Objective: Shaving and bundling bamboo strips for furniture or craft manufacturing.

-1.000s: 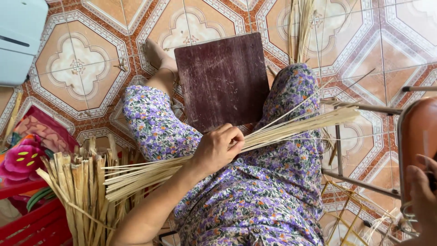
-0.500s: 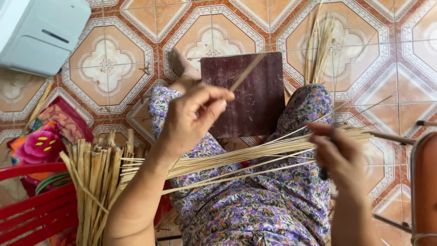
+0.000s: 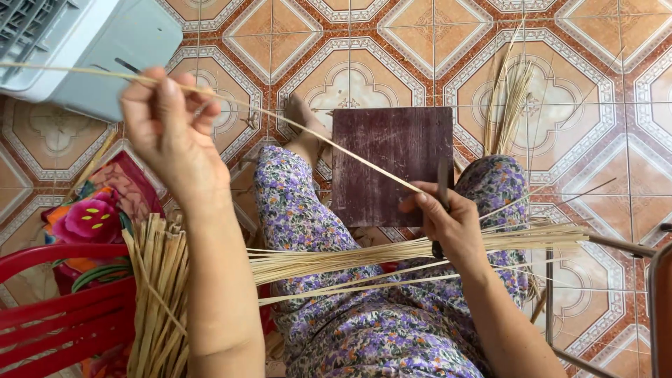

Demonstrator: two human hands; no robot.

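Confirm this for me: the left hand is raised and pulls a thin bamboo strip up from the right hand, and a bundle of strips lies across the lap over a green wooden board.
One detail is wrong: the board is dark reddish-brown, not green, as the head view shows. The rest holds: the left hand is raised with a thin bamboo strip running down to the right hand, and the bundle of strips lies across the lap.

Soft, even daylight fills the room; shadows are faint, the floor tiles [image 3: 392, 42] glare-free, edges slightly bowed.
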